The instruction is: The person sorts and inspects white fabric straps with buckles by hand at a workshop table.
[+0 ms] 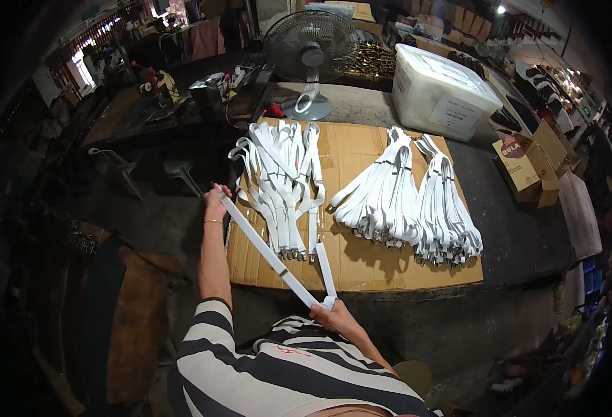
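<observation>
Black-and-white striped sleeve [250, 361] sits nearest the lens. Right hand [335, 317] is pinched on the folded end of a long white fabric strap [268, 254], close to the body. Strap is stretched taut, up-left to the left hand [215, 201], closed around its far end, off the table's left edge. Flat brown cardboard sheet [351, 267] carries three bundles of white straps [282, 181]. Grey pedestal fan [311, 52] and a white lidded plastic tub [441, 90] stand behind.
</observation>
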Demonstrator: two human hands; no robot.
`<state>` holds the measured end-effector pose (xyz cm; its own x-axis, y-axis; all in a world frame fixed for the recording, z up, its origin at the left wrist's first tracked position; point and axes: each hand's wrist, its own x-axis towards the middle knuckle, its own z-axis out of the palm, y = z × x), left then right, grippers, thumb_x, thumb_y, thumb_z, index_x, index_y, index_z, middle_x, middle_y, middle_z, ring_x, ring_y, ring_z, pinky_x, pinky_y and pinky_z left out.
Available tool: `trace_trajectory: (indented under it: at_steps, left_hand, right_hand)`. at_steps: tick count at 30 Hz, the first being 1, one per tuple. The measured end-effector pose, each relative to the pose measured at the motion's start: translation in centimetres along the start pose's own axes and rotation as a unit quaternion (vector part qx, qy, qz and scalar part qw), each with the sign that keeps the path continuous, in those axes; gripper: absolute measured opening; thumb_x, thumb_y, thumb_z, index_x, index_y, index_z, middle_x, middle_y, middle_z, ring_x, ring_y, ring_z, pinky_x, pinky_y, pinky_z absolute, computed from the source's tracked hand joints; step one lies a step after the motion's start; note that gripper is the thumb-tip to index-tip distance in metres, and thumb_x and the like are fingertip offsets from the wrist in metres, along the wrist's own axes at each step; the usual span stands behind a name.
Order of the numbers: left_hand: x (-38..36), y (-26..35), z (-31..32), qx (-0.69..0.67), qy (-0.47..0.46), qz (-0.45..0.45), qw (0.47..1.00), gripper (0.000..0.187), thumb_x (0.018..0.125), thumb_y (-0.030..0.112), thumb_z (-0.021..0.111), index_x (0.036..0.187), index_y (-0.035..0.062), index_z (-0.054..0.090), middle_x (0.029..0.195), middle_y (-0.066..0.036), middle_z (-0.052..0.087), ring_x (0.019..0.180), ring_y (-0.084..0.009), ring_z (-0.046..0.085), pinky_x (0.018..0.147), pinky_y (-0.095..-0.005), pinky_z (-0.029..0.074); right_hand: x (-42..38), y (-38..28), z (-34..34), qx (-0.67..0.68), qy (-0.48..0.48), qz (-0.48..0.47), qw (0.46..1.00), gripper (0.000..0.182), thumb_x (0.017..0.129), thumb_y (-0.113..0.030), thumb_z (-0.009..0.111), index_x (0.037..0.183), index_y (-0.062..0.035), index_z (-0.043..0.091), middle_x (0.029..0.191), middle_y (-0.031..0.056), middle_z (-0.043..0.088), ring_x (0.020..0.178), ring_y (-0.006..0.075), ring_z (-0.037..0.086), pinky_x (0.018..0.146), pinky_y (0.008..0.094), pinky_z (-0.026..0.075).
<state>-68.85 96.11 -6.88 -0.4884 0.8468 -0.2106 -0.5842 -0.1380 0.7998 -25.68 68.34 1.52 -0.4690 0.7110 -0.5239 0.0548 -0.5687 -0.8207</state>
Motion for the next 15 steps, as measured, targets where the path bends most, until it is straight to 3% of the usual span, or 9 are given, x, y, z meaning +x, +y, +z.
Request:
trace_trajectory:
  at_steps: [2, 4, 8, 12, 15]
  left_hand:
    - [0.5, 2.8, -0.9, 0.018, -0.009, 0.039, 0.999, 0.020, 0.093, 0.017, 0.052, 0.079, 0.0024, 0.052, 0.073, -0.011, 0.058, 0.060, -0.0231, 0.058, 0.051, -0.0371, 0.051]
    - [1.3, 6.0, -1.7, 0.031, -0.008, 0.061, 0.998, 0.019, 0.092, 0.015, 0.051, 0.080, 0.0018, 0.052, 0.073, -0.011, 0.058, 0.061, -0.0233, 0.059, 0.053, -0.0369, 0.052]
    - [-2.5, 12.5, 1.9, 0.009, 0.082, 0.102, 0.991, 0.016, 0.091, 0.011, 0.051, 0.081, -0.0011, 0.051, 0.074, -0.012, 0.057, 0.061, -0.0232, 0.059, 0.056, -0.0378, 0.054]
    - [-5.1, 17.9, 1.9, 0.100, 0.089, 0.188, 0.973, 0.017, 0.090, 0.009, 0.052, 0.079, -0.0034, 0.051, 0.073, -0.014, 0.058, 0.061, -0.0235, 0.059, 0.056, -0.0371, 0.054]
    - [-8.7, 22.2, 3.5, 0.146, 0.147, 0.235, 0.950, 0.016, 0.087, 0.005, 0.053, 0.074, -0.0047, 0.053, 0.068, -0.016, 0.060, 0.058, -0.0246, 0.059, 0.055, -0.0370, 0.052]
  right_hand:
    - [-0.8, -0.8, -0.6, -0.010, -0.012, -0.008, 1.000, 0.027, 0.090, -0.026, 0.060, 0.076, -0.0034, 0.060, 0.055, -0.0045, 0.045, 0.045, 0.0047, 0.038, 0.041, 0.0213, 0.028]
    - [-2.7, -2.1, -1.9, -0.055, 0.012, -0.080, 0.995, 0.027, 0.089, -0.027, 0.061, 0.075, -0.0048, 0.060, 0.055, -0.0044, 0.048, 0.046, 0.0042, 0.042, 0.042, 0.0206, 0.031]
    - [-8.8, -5.7, -6.2, -0.107, -0.009, -0.118, 0.987, 0.030, 0.090, -0.026, 0.061, 0.073, -0.0017, 0.063, 0.055, -0.0035, 0.051, 0.049, 0.0036, 0.044, 0.044, 0.0210, 0.033]
    - [-16.7, -7.2, -10.9, -0.117, -0.035, -0.103, 0.987, 0.030, 0.089, -0.026, 0.061, 0.072, -0.0019, 0.064, 0.055, -0.0022, 0.052, 0.050, 0.0037, 0.045, 0.045, 0.0225, 0.034]
    - [-22.5, -8.9, -14.3, -0.123, -0.051, -0.066, 0.989, 0.027, 0.087, -0.024, 0.063, 0.071, -0.0024, 0.064, 0.056, -0.0002, 0.055, 0.052, 0.0050, 0.047, 0.047, 0.0224, 0.037]
